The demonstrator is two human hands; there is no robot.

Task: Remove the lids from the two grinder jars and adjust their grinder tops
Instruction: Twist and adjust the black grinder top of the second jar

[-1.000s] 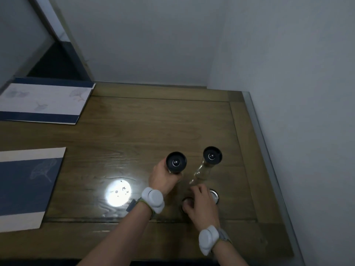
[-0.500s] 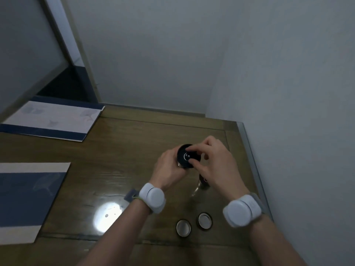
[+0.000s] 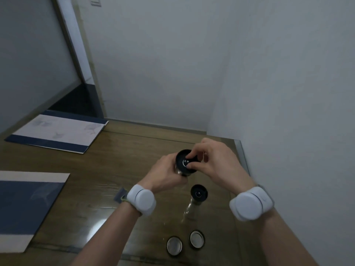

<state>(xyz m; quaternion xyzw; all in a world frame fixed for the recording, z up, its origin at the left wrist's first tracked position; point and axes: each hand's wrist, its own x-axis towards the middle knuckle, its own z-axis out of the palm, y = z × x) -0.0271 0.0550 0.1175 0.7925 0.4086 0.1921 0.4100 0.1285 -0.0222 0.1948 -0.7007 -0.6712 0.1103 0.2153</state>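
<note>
Surface (image 3: 80, 198): glossy brown wood, set in a grey-walled corner.
Held grinder jar (image 3: 184, 162): round black top, lifted; left hand (image 3: 166, 174) wraps its body, right hand (image 3: 217, 162) fingers (image 3: 192, 153) pinch the top.
Second grinder jar (image 3: 198, 193): clear glass, upright on surface.
Lids (image 3: 174, 245): two round discs, near edge.

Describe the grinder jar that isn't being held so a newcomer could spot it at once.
On the wooden table, near its right edge, look between the person's wrists. The free jar stands there beyond two lids; unlike the held jar, no hand touches it.
</note>
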